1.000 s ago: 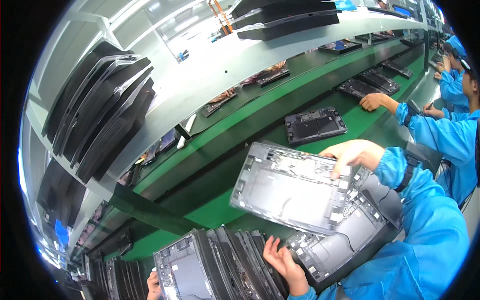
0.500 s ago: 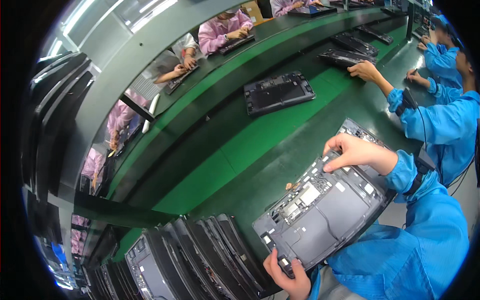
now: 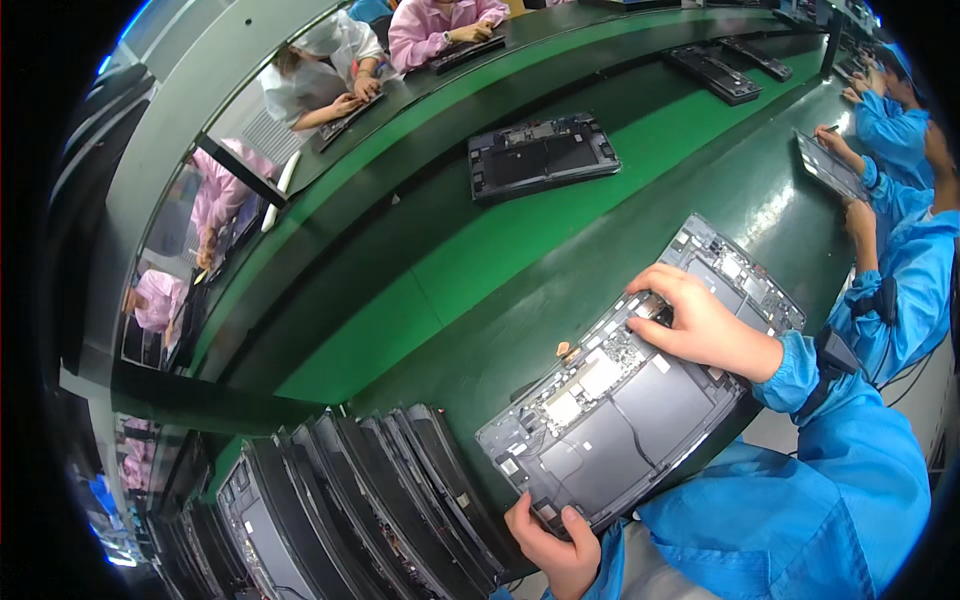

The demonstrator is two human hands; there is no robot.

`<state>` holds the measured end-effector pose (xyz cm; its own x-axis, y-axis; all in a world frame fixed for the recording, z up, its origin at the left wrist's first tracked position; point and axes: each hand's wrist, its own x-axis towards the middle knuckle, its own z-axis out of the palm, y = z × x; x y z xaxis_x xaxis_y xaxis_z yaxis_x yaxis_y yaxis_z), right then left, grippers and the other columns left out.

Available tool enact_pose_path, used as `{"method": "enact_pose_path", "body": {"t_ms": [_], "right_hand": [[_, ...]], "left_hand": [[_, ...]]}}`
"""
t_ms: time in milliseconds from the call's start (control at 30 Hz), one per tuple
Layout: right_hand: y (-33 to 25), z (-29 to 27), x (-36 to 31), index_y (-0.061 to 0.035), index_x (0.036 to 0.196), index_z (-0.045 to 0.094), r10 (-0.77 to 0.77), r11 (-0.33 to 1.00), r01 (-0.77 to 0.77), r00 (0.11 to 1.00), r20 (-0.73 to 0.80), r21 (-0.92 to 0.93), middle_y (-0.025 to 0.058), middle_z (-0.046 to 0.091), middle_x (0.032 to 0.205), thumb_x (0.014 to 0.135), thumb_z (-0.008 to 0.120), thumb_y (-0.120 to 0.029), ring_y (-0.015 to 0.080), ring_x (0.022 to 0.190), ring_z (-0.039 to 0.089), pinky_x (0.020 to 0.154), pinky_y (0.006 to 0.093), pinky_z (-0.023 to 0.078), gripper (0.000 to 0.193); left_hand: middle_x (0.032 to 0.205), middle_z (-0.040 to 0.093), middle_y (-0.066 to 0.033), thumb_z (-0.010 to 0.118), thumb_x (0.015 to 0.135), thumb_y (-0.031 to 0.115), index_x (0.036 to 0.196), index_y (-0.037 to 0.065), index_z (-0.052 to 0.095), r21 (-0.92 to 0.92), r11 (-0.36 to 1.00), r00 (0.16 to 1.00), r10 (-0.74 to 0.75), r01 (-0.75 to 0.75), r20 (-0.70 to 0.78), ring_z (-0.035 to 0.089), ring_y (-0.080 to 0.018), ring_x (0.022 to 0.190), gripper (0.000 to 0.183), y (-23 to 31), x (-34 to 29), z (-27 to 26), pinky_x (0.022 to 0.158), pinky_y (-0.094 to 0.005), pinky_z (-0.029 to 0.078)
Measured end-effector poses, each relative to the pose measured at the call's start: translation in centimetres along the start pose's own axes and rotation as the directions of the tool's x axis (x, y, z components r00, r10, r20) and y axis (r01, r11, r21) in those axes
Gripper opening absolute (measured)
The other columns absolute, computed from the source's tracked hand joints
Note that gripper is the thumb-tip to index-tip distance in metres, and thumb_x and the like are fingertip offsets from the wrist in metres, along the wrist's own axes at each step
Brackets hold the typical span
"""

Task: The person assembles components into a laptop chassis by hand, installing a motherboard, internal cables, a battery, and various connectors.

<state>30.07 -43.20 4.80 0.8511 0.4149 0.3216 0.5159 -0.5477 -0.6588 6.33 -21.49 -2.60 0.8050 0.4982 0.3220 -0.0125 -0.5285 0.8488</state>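
An opened laptop base (image 3: 600, 455), dark grey with its circuit board and cables exposed, lies tilted in front of me. My left hand (image 3: 560, 550) grips its near left corner, thumb on the inner face. At the far right edge my right hand (image 3: 700, 325) holds it, with the thumb over the board and the fingers across the rim. Partly hidden behind that hand is a second opened base (image 3: 738, 262). A small orange-brown piece (image 3: 563, 349) sits by the far edge of the held base.
A row of similar housings (image 3: 370, 490) stands on edge at my left. Past the green bench runs a green conveyor (image 3: 440, 275) carrying an opened base (image 3: 545, 160) and more units (image 3: 712, 75). A co-worker (image 3: 890, 220) in blue works at the right; others in pink and white sit across.
The co-worker at right has brought a unit from the conveyor to the bench in front of them. My view has shifted, and my hands stay on the same laptop base.
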Motion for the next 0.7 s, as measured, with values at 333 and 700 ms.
{"method": "enact_pose_path", "body": {"t_ms": [333,700], "right_hand": [[-7.3,1.7,-1.6,-0.0027,0.092,0.065,-0.404,0.913,0.402,0.879,0.254,0.062,0.0108,0.061,0.079,0.082,0.070,-0.009,0.0304,0.072,0.065,0.060,0.0414,0.055,0.013],[-7.9,4.9,-2.3,-0.0056,0.116,0.067,-0.399,0.901,0.433,0.804,0.441,0.024,0.0075,0.058,0.085,0.083,0.070,-0.013,0.0260,0.063,0.064,0.054,0.0376,0.055,0.034]], "left_hand": [[0.127,0.050,-0.0142,0.071,0.078,0.002,0.099,0.004,0.064,0.114,0.988,0.990,0.090,-0.102,0.106,0.049,-0.0272,0.111,0.022,3.1,8.5,-1.0,0.086,-0.0347,0.042],[0.131,0.048,-0.0183,0.076,0.079,0.006,0.081,0.005,0.056,0.146,0.980,0.957,0.087,-0.132,0.278,0.045,-0.0361,0.116,0.021,2.5,11.0,-0.8,0.095,-0.0452,0.038]]}}
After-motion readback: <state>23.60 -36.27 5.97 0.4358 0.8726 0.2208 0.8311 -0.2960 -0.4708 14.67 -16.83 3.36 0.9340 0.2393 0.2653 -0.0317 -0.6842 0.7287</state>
